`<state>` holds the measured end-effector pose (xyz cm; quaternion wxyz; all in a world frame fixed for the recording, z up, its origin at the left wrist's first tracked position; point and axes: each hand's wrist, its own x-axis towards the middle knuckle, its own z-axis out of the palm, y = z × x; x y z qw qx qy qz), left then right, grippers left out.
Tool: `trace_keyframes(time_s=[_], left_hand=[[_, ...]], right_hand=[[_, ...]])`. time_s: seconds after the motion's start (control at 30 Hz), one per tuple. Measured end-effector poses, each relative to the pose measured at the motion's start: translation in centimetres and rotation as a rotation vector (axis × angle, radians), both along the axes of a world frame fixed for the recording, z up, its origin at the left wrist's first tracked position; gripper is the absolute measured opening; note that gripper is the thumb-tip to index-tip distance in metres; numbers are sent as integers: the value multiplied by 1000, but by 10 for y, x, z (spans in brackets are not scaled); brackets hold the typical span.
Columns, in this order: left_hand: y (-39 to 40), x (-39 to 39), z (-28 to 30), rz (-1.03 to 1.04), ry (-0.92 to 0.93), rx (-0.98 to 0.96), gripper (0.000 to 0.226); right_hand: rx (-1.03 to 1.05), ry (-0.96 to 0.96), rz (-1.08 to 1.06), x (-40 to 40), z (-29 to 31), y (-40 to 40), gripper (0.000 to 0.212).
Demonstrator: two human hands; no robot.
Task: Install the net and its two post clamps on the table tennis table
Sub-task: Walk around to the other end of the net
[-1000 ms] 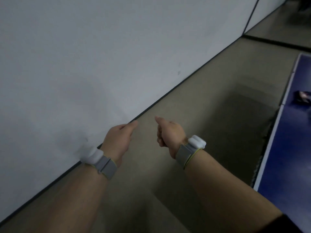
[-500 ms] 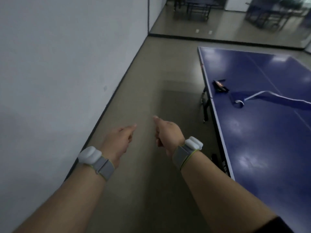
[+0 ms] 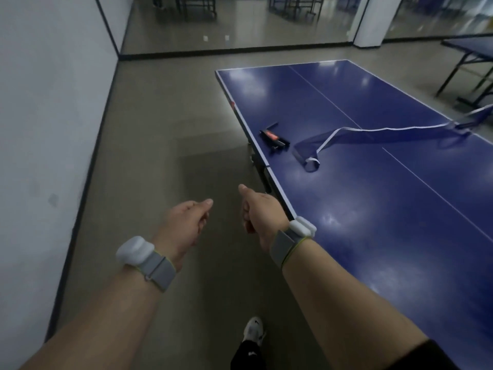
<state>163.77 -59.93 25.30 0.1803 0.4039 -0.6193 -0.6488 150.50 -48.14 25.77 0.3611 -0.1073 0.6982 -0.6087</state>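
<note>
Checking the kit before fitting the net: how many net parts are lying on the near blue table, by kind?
Post clamps: 1, black with a red patch
Nets: 1, dark with a white top band
Total: 2
A second clamp may sit at the net's far end; too blurred to tell.

Glossy smooth blue table (image 3: 373, 209); limp mesh cloth net (image 3: 373, 134); matt floor (image 3: 165, 129).

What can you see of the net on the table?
The net is dark blue mesh with a white band along its top edge, soft and limp by the look of it. It is not strung: it lies slumped across the blue table roughly along the middle line. Its near end is crumpled into a loop beside a black clamp with an orange mark, not clearly touching it. Its far end rises to the far edge, where the attachment is unclear. Neither hand touches it.
</note>
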Motion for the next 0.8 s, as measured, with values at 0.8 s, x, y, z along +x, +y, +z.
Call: trace_keyframes(time_s=[0.8], left_hand=[[-325, -427, -19, -327, -174, -123, 27]], right_hand=[[125, -144, -345, -379, -65, -244, 49]])
